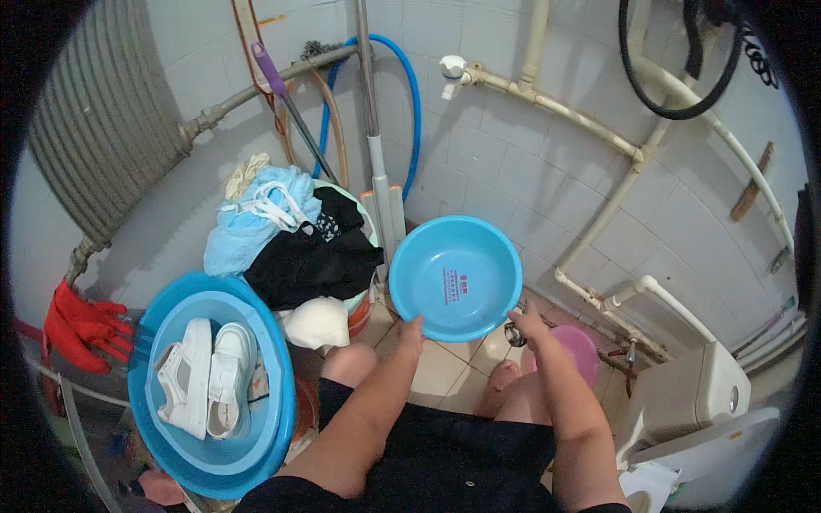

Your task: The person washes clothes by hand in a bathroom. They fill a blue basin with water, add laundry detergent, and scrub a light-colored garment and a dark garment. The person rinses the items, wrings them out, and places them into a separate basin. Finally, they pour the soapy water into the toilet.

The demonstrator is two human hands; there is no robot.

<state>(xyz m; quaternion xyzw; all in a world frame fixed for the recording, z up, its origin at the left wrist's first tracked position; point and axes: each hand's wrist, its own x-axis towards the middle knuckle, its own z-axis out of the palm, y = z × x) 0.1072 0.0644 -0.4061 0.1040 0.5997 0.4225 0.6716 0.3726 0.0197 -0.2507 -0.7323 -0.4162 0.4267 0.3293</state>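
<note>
A round light-blue plastic basin [457, 278] with red print on its bottom is held out in front of me, with nothing in it. At its near-left rim is my left hand [411, 332], closed on the edge with the thumb on top. My right hand [528, 322] grips the near-right rim; its fingers are partly hidden under the basin. To my left, a pair of white shoes [209, 376] lies in a light-blue basin [158, 329], which is nested in a larger blue tub [141, 410].
Clothes [312, 261] in black and light blue are heaped on a tub at the left. A pink basin [577, 350] sits on the tiled floor beyond my right arm, near a toilet [676, 402]. Red rubber gloves [81, 329] hang at far left; pipes and a white tap [453, 73] line the wall.
</note>
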